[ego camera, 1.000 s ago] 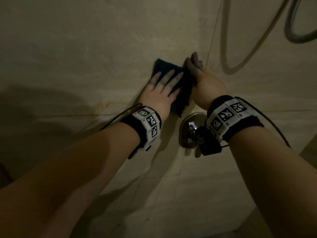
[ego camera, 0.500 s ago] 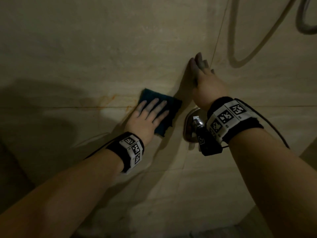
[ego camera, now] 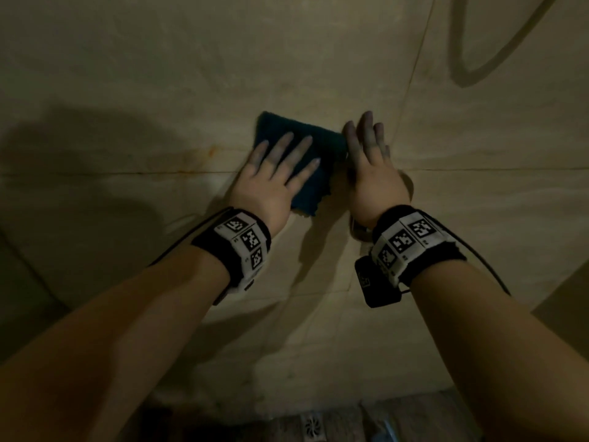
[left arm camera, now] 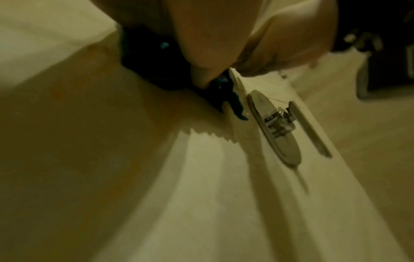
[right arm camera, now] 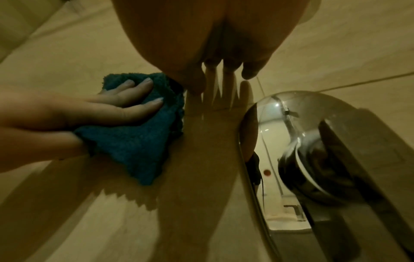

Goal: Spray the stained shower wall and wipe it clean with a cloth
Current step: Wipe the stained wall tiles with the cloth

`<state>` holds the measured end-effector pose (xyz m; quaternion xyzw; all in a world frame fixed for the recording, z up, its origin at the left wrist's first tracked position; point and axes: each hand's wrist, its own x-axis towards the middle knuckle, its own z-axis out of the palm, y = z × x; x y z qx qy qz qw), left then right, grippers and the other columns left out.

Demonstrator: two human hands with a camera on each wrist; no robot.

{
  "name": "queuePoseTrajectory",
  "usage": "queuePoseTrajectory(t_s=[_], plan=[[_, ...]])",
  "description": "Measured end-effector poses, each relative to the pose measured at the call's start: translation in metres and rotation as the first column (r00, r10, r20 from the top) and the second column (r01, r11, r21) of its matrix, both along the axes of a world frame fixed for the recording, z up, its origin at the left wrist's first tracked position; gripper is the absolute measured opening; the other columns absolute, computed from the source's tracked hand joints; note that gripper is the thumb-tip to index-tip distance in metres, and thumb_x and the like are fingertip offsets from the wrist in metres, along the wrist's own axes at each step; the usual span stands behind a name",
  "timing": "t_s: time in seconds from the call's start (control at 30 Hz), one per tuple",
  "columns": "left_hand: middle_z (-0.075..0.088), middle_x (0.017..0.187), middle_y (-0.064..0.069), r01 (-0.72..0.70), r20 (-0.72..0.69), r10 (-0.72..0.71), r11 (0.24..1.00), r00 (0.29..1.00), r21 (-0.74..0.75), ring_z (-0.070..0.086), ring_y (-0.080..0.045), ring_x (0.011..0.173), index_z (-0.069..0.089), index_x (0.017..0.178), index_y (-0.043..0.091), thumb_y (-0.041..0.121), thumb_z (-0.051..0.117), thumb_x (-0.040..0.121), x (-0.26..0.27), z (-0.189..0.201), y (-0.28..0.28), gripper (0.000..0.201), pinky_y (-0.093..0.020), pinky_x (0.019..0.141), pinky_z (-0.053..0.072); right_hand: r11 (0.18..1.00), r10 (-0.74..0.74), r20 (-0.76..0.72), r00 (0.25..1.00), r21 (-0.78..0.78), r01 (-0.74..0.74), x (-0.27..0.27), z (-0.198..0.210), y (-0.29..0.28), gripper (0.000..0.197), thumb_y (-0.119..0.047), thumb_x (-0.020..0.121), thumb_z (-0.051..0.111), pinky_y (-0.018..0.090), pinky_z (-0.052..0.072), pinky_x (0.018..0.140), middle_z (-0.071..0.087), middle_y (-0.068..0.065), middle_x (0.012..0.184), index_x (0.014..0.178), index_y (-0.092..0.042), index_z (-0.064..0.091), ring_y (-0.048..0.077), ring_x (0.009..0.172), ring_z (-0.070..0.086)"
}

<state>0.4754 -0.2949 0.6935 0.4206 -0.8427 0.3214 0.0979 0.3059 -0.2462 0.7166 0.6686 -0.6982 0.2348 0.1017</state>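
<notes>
A folded dark teal cloth (ego camera: 314,161) lies flat against the beige shower wall (ego camera: 159,74). My left hand (ego camera: 280,167) presses it to the tiles with straight, spread fingers; the right wrist view shows the same hand (right arm camera: 125,104) on the cloth (right arm camera: 139,141). Just right of the cloth, my right hand (ego camera: 369,154) rests flat on the wall with straight fingers and holds nothing. An orange-brown stain (ego camera: 204,153) runs along the horizontal grout line left of the cloth. No spray bottle is in view.
A chrome shower valve plate with its lever (right arm camera: 313,150) sits on the wall below my right wrist, also seen as the valve (left arm camera: 275,124) in the left wrist view. A hose shadow (ego camera: 497,59) curves at the upper right. A floor drain (ego camera: 314,425) lies below.
My left hand has slid the cloth up and to the right, back beside the right hand. The view has tilted down, so the floor drain now shows.
</notes>
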Motion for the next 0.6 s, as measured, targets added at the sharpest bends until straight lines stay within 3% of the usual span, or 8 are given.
queuePoseTrajectory(t_s=[0.1, 0.2, 0.3, 0.37, 0.43, 0.5, 0.53, 0.6], plan=[[-0.019, 0.158, -0.002, 0.031, -0.08, -0.031, 0.999, 0.996, 0.006, -0.013, -0.027, 0.146, -0.012, 0.149, 0.027, 0.02, 0.022, 0.098, 0.005, -0.028, 0.001, 0.062, -0.038, 0.107, -0.026, 0.998, -0.006, -0.01, 1.0, 0.061, 0.007, 0.003, -0.017, 0.0, 0.083, 0.0, 0.093, 0.041, 0.04, 0.004, 0.121, -0.028, 0.001, 0.155, 0.149, -0.031, -0.011, 0.022, 0.145, -0.02], [0.006, 0.16, -0.004, 0.031, -0.089, -0.032, 0.999, 0.996, -0.008, 0.007, -0.028, 0.147, 0.007, 0.15, 0.025, 0.018, 0.02, 0.092, 0.017, -0.058, -0.001, 0.06, -0.038, 0.11, -0.023, 0.996, -0.034, 0.026, 0.999, 0.086, 0.032, 0.006, -0.027, -0.001, 0.09, 0.002, 0.091, 0.043, 0.054, 0.019, 0.116, -0.032, -0.007, 0.153, 0.147, -0.04, -0.013, 0.02, 0.144, -0.022], [0.033, 0.153, -0.004, 0.01, -0.043, -0.008, 0.999, 0.999, 0.043, 0.017, -0.026, 0.139, 0.031, 0.145, 0.023, 0.014, 0.025, 0.085, 0.027, -0.084, -0.001, 0.06, -0.036, 0.113, -0.02, 0.997, -0.051, 0.017, 0.999, 0.06, 0.05, 0.01, -0.029, -0.003, 0.09, 0.003, 0.09, 0.044, 0.046, 0.02, 0.118, -0.032, -0.004, 0.153, 0.148, -0.035, -0.013, 0.021, 0.144, -0.023], [0.041, 0.148, -0.002, -0.005, 0.011, 0.004, 0.997, 1.0, 0.071, 0.021, -0.024, 0.135, 0.042, 0.14, 0.025, 0.014, 0.024, 0.083, 0.031, -0.091, 0.0, 0.061, -0.036, 0.115, -0.013, 0.997, -0.057, 0.019, 0.998, 0.044, 0.056, 0.014, -0.03, -0.004, 0.089, 0.004, 0.09, 0.043, 0.043, 0.023, 0.115, -0.032, -0.003, 0.153, 0.149, -0.033, -0.013, 0.022, 0.143, -0.024], [0.044, 0.146, -0.001, -0.004, 0.016, 0.003, 0.997, 1.0, 0.081, 0.024, -0.023, 0.134, 0.046, 0.138, 0.025, 0.014, 0.024, 0.081, 0.033, -0.09, 0.0, 0.062, -0.036, 0.114, -0.007, 0.997, -0.058, 0.021, 0.998, 0.044, 0.057, 0.014, -0.031, -0.004, 0.088, 0.003, 0.09, 0.043, 0.043, 0.022, 0.115, -0.032, -0.003, 0.153, 0.149, -0.033, -0.013, 0.022, 0.143, -0.024], [0.044, 0.146, 0.0, 0.024, -0.006, -0.024, 0.996, 1.0, 0.09, 0.031, -0.024, 0.136, 0.046, 0.138, 0.026, 0.013, 0.022, 0.08, 0.033, -0.083, -0.001, 0.063, -0.033, 0.114, -0.01, 0.997, -0.06, 0.013, 0.998, 0.057, 0.06, 0.011, -0.029, -0.003, 0.089, 0.003, 0.09, 0.043, 0.045, 0.019, 0.118, -0.032, -0.004, 0.153, 0.148, -0.034, -0.013, 0.021, 0.144, -0.023], [0.037, 0.15, 0.001, 0.018, -0.008, -0.018, 0.995, 1.0, 0.095, 0.03, -0.024, 0.14, 0.04, 0.141, 0.028, 0.014, 0.019, 0.082, 0.033, -0.077, 0.0, 0.065, -0.032, 0.113, -0.015, 0.996, -0.062, 0.009, 0.998, 0.068, 0.061, 0.009, -0.029, -0.003, 0.09, 0.004, 0.09, 0.043, 0.045, 0.017, 0.119, -0.033, -0.004, 0.153, 0.148, -0.036, -0.013, 0.021, 0.144, -0.023], [0.006, 0.159, 0.004, 0.01, -0.025, -0.007, 0.996, 1.0, 0.092, 0.008, -0.022, 0.148, 0.011, 0.15, 0.031, 0.015, 0.009, 0.087, 0.033, -0.062, -0.001, 0.065, -0.033, 0.108, -0.024, 0.994, -0.065, 0.012, 0.998, 0.092, 0.064, 0.008, -0.027, -0.002, 0.092, 0.006, 0.09, 0.043, 0.047, 0.017, 0.119, -0.034, -0.006, 0.152, 0.147, -0.038, -0.014, 0.02, 0.144, -0.023]])
